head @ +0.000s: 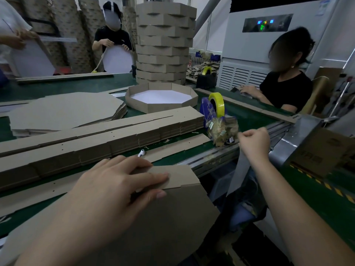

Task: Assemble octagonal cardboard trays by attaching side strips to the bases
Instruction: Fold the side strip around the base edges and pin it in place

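Lower centre, my left hand (pixel 115 187) presses flat, fingers spread, holding a side strip (pixel 182 175) on the octagonal base (pixel 163 217). At right, my right hand (pixel 253 140) pinches a length of tape (pixel 237 173) beside the tape dispenser (pixel 217 120). Strip stacks (pixel 96 137) crowd mid-frame. Behind them are a finished tray (pixel 165 108) and a tray tower (pixel 165 41), its top cut off.

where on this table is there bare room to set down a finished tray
Widest bare green: far left, between the base stack and the long strips at the far edge. A smaller patch lies right of the tape dispenser, before the edge strip. The middle is crowded with strip stacks, the finished tray and the tray tower.
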### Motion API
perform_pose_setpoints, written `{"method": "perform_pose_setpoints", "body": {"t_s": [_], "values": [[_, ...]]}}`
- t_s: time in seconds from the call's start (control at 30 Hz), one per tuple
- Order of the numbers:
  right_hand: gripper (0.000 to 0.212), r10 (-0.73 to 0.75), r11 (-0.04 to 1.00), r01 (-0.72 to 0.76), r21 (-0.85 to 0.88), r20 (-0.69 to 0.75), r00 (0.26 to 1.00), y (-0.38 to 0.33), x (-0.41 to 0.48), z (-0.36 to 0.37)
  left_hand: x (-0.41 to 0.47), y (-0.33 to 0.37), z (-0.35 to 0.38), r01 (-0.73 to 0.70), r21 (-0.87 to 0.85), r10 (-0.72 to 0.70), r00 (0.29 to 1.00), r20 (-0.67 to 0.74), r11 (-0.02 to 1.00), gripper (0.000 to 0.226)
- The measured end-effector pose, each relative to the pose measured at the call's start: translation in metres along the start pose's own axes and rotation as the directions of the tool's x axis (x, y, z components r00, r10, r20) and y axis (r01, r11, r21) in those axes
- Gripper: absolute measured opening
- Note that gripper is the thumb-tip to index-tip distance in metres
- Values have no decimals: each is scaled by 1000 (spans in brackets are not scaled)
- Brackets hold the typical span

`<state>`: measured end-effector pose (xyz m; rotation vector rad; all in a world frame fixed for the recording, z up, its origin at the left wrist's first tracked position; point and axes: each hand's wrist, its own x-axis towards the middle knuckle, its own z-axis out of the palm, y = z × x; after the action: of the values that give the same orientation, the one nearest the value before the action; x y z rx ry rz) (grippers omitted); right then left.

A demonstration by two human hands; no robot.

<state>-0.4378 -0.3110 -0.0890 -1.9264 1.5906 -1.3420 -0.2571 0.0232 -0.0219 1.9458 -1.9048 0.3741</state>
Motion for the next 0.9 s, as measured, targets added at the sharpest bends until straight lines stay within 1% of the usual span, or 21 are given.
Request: {"method": "perform_pose_setpoints", "body": {"t_s": [0.07,0.2,0.27,0.33,0.4,0.43,0.47,0.5,0.53,0.57,0.63,0.7,0.77,0.83,0.9], "values": [[16,-22,998,21,59,10,1000,3,-9,-6,0,1,0,-6,-17,6,1000,-7,1000,36],[14,-98,975,104,198,-41,994,-17,-34,-16,4,4,-2,-25,-6,25,1000,-13,1000,33],[9,-157,948,153,280,-6,988,-36,-52,-24,4,4,-5,-23,2,23,1000,4,1000,33],[3,-229,898,186,398,60,972,-61,-74,-36,2,5,-8,-20,1,20,999,35,1000,31],[5,-279,841,168,514,145,949,-84,-102,-52,1,5,-10,-14,-7,14,998,58,1000,29],[4,-295,801,129,584,199,934,-95,-118,-61,1,5,-11,-8,-10,9,998,63,1000,29],[5,-307,734,50,678,266,914,-104,-135,-69,1,5,-11,1,-13,0,998,65,1000,30],[12,-309,651,-67,756,345,886,-112,-154,-76,0,6,-12,15,-18,-14,997,70,1000,28],[18,-293,572,-206,794,432,853,-118,-171,-79,0,7,-12,28,-22,-26,997,75,999,24],[20,-264,515,-317,796,500,825,-123,-187,-80,0,7,-11,36,-20,-35,996,77,999,23],[12,-174,450,-453,770,573,801,-128,-212,-73,-1,6,-11,40,-12,-39,996,85,999,25],[9,-49,409,-550,728,620,783,-130,-227,-63,-3,3,-12,41,-29,-38,994,99,999,36],[20,59,353,-608,711,631,773,-132,-233,-57,-4,1,-12,42,-54,-35,993,109,998,42],[22,127,318,-626,712,622,772,-134,-236,-55,-4,0,-12,34,-54,-28,993,113,998,41],[25,164,298,-644,704,627,761,-135,-238,-54,-5,0,-12,31,-42,-26,993,114,999,40]]}}
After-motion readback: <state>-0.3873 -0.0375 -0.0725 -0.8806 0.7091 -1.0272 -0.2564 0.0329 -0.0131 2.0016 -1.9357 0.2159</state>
